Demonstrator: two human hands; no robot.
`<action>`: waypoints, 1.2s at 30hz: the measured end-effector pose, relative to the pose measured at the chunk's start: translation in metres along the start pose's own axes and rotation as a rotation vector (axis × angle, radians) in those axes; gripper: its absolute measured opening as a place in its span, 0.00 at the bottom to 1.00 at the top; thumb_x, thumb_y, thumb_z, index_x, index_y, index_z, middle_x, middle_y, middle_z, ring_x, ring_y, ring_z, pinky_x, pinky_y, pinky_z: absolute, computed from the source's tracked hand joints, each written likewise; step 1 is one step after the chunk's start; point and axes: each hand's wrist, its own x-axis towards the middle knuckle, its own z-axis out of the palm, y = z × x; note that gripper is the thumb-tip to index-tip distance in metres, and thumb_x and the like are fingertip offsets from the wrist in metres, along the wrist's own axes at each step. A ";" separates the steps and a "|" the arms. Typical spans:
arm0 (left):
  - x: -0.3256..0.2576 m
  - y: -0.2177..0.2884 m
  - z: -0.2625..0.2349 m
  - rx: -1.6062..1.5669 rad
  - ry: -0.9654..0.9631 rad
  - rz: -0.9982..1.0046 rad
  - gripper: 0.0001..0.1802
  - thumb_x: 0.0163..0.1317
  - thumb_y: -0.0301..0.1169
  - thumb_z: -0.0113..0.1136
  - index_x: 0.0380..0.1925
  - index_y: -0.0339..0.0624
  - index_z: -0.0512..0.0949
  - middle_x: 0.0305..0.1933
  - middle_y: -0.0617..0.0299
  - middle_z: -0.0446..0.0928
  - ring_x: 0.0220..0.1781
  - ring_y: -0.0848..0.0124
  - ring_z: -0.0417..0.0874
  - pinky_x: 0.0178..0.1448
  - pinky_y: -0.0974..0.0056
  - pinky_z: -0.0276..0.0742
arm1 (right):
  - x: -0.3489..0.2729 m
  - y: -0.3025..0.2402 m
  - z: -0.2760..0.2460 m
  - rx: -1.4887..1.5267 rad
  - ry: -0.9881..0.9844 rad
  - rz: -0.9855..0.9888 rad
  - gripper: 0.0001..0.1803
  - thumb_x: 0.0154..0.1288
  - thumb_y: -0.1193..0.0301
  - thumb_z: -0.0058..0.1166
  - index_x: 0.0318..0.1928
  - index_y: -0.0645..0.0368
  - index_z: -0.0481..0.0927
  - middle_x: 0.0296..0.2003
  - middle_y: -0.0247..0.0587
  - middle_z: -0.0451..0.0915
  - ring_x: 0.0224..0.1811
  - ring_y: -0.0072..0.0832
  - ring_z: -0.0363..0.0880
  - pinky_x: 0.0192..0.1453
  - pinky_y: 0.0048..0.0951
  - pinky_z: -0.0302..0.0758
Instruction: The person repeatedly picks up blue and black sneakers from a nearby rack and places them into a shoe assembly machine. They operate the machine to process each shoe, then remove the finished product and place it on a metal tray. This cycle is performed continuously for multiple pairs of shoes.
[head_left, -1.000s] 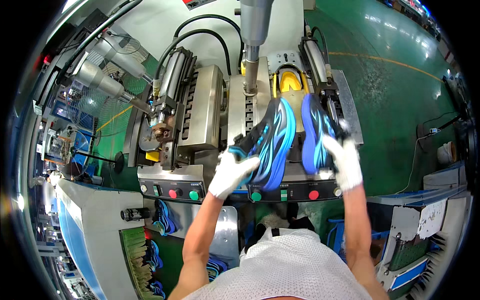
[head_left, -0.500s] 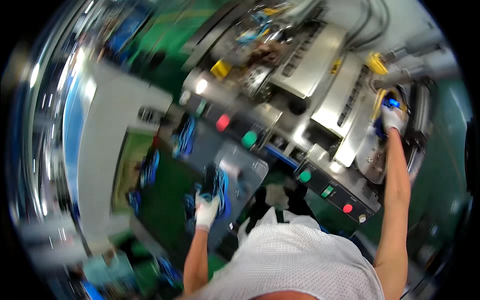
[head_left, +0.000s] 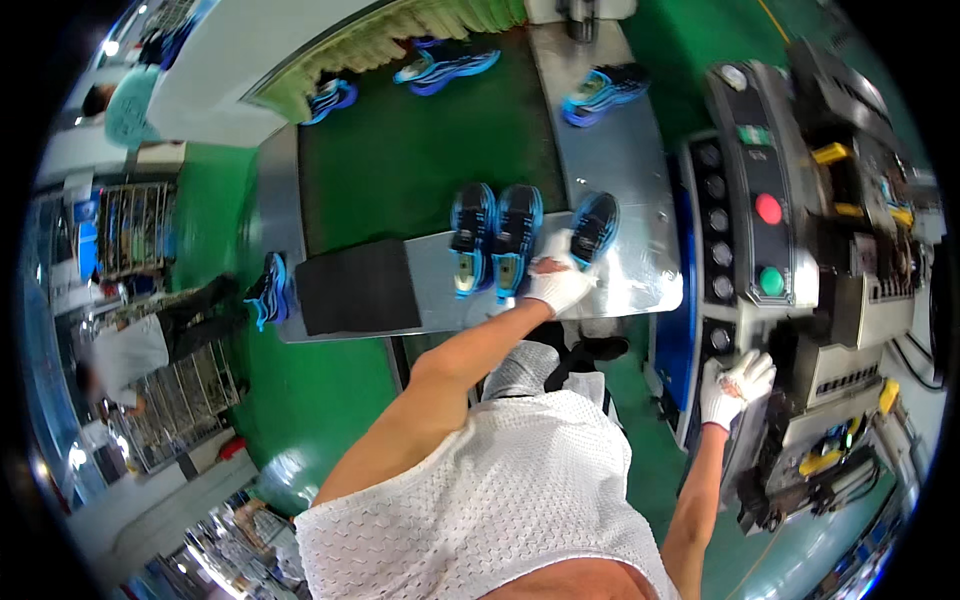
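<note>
Across the green floor (head_left: pixel 320 410) the factory spreads out, and here is the big machine (head_left: pixel 860 300) on the right, its control panel turned toward the worker, seemingly so the buttons lie within easy reach. Over to the belt (head_left: pixel 430 150), running up to a curtain (head_left: pixel 470 20) of pale strips, hung there probably to let goods pass while screening the housing. Metal frames it on the near side: that's the table (head_left: pixel 640 290), with a black mat (head_left: pixel 360 287) flat on its left part, perhaps to spare goods a scuffing.

And now the shoes! A matched pair (head_left: pixel 516 235) stands upright on the table, side by side, toes away and heels nearest the worker, an arrangement that likely makes for quick lifting. Just right of it, a single shoe (head_left: pixel 597 228), toe also pointing away.

Here's the left hand (head_left: pixel 560 285), gloved in white, right at that single shoe's heel end; whether the fingers grip it, one cannot tell, as the glove hides the contact. The glove probably keeps the uppers clean. Well apart, out by the machine, the right hand (head_left: pixel 737 388) has its fingers extended and loosely spread, holding nothing; touching the machine or just above it, one can't say.

Smallest of all: a red button (head_left: pixel 768 208) and a green one (head_left: pixel 771 281).
</note>
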 end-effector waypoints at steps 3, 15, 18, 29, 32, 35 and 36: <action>-0.004 -0.010 -0.010 0.026 -0.061 0.179 0.45 0.55 0.50 0.74 0.66 0.34 0.68 0.66 0.39 0.72 0.69 0.46 0.75 0.71 0.52 0.71 | 0.026 -0.027 -0.015 -0.259 -0.301 0.105 0.59 0.62 0.45 0.65 0.79 0.69 0.51 0.79 0.60 0.52 0.84 0.49 0.46 0.85 0.53 0.41; 0.001 -0.084 -0.074 -0.052 0.092 0.131 0.50 0.53 0.36 0.75 0.72 0.36 0.57 0.71 0.38 0.63 0.73 0.41 0.66 0.76 0.51 0.65 | -0.006 -0.369 0.058 0.214 -0.308 -0.239 0.15 0.71 0.47 0.54 0.51 0.32 0.85 0.29 0.49 0.85 0.32 0.50 0.86 0.36 0.47 0.80; 0.023 -0.088 -0.073 -0.028 0.092 0.195 0.44 0.51 0.25 0.73 0.69 0.39 0.63 0.65 0.41 0.71 0.66 0.50 0.76 0.69 0.53 0.73 | -0.002 -0.370 0.067 0.428 -0.265 -0.083 0.17 0.67 0.50 0.59 0.45 0.46 0.88 0.29 0.47 0.86 0.32 0.47 0.86 0.36 0.50 0.79; -0.016 0.081 -0.052 -0.252 -0.803 0.365 0.39 0.55 0.21 0.72 0.67 0.39 0.67 0.57 0.52 0.80 0.55 0.64 0.83 0.64 0.57 0.78 | -0.126 -0.221 -0.047 1.514 -0.251 1.264 0.44 0.48 0.45 0.76 0.50 0.75 0.79 0.39 0.47 0.83 0.39 0.31 0.82 0.45 0.32 0.81; -0.109 0.118 -0.022 -0.165 -1.026 0.679 0.40 0.55 0.21 0.71 0.69 0.37 0.65 0.59 0.51 0.79 0.57 0.64 0.82 0.64 0.58 0.78 | -0.230 -0.168 -0.103 1.929 0.146 1.345 0.16 0.57 0.67 0.75 0.40 0.57 0.80 0.26 0.27 0.78 0.22 0.17 0.72 0.25 0.25 0.70; -0.173 0.149 -0.011 -0.160 -1.419 0.730 0.42 0.55 0.20 0.71 0.71 0.38 0.65 0.59 0.51 0.79 0.57 0.65 0.83 0.65 0.60 0.79 | -0.300 -0.168 -0.133 1.905 0.668 1.453 0.21 0.59 0.73 0.72 0.52 0.63 0.83 0.44 0.39 0.87 0.41 0.25 0.84 0.48 0.31 0.84; -0.209 0.154 -0.004 -0.113 -1.499 0.788 0.42 0.55 0.20 0.71 0.71 0.38 0.65 0.59 0.51 0.79 0.57 0.65 0.83 0.65 0.60 0.79 | -0.340 -0.171 -0.115 1.836 0.698 1.610 0.19 0.59 0.72 0.72 0.49 0.64 0.83 0.43 0.40 0.86 0.40 0.25 0.84 0.45 0.30 0.84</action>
